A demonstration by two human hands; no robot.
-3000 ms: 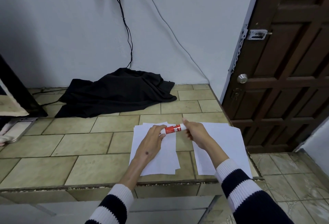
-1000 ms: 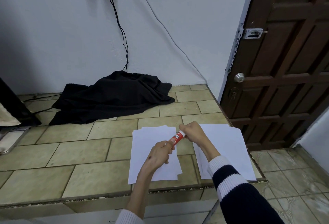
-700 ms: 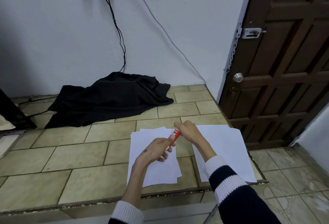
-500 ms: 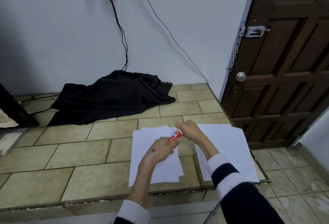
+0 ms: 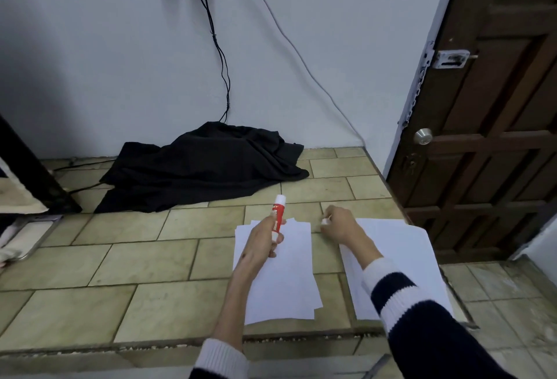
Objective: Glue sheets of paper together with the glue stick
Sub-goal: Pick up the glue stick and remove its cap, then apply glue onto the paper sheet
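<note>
The left hand [image 5: 265,240] is wrapped around a red glue stick [image 5: 278,213], held upright over the left pile of paper [image 5: 283,282]. At its three o'clock, the right hand [image 5: 339,225] pinches a small white cap [image 5: 325,221] beside the right pile of paper [image 5: 398,258]. A black cloth [image 5: 199,167] lies at eleven o'clock on the tiled counter [image 5: 135,258].

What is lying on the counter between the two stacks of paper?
In the head view, only bare tile lies between the left paper stack and the right paper stack. The right hand hovers over the far end of that gap.
</note>
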